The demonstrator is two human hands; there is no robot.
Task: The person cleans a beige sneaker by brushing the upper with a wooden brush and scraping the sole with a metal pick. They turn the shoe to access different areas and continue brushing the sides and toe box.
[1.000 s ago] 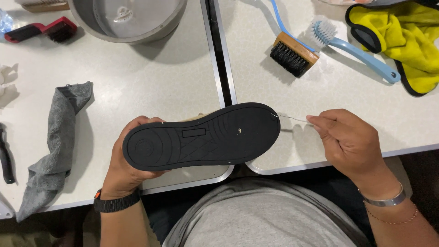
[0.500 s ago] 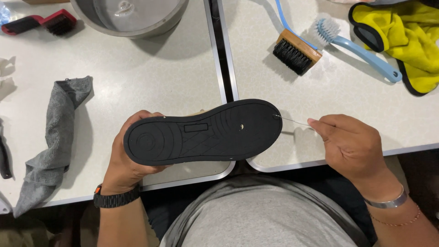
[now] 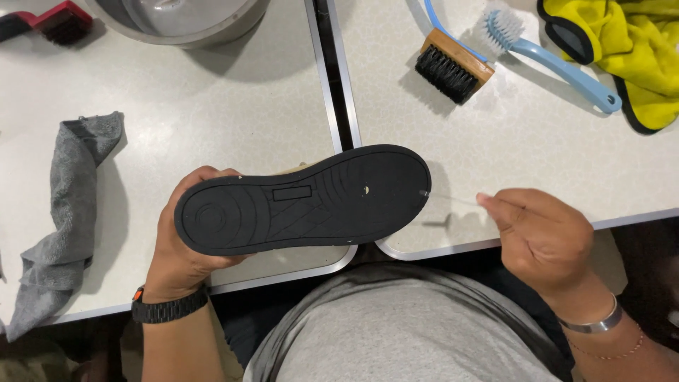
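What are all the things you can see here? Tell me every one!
shoe: 1, black sole facing up, held over the table edge
thin thread: 1, pale, running from the shoe's toe to the right fingers
grey cloth: 1, crumpled, left table
metal bowl: 1, silver, top left
red and black brush: 1, top left corner
wooden brush: 1, black bristles, right table
blue brush: 1, long handle, white bristles, top right
yellow cloth: 1, black edging, top right corner
tables: 2, white, side by side
left hand: holds the shoe's heel, black watch on wrist
right hand: pinches the thread, bracelets on wrist
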